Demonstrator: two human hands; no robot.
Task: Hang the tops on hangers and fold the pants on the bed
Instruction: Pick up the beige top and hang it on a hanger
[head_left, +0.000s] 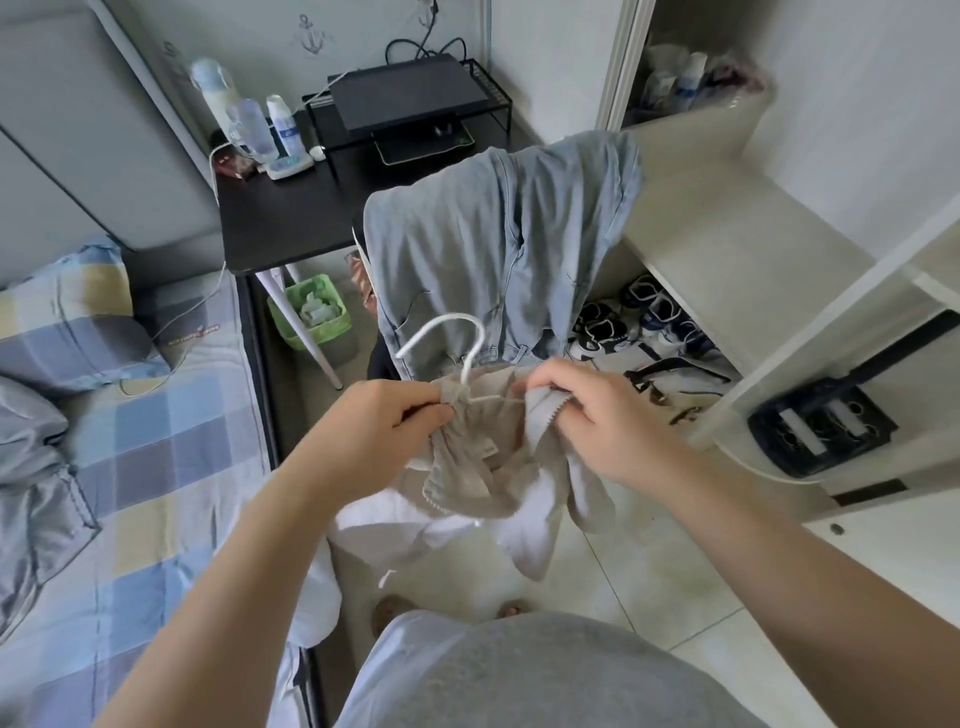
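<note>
A beige-and-white top (483, 467) hangs bunched in front of me over the floor. A white hanger (447, 332) sticks up out of its neck, hook uppermost. My left hand (379, 421) grips the top's collar at the base of the hook. My right hand (587, 410) pinches the other edge of the neckline next to the hanger's arm. Light blue jeans (498, 249) lie draped over a chair back just beyond my hands. The bed (156, 467), with a checked sheet, lies at the left.
A black desk (280, 218) with bottles and a laptop on a rack stands behind the chair. A green bin (311, 312) sits under it. An open white wardrobe (753, 249) with shoes (644, 322) on its floor is at the right. A grey quilt (31, 467) lies on the bed.
</note>
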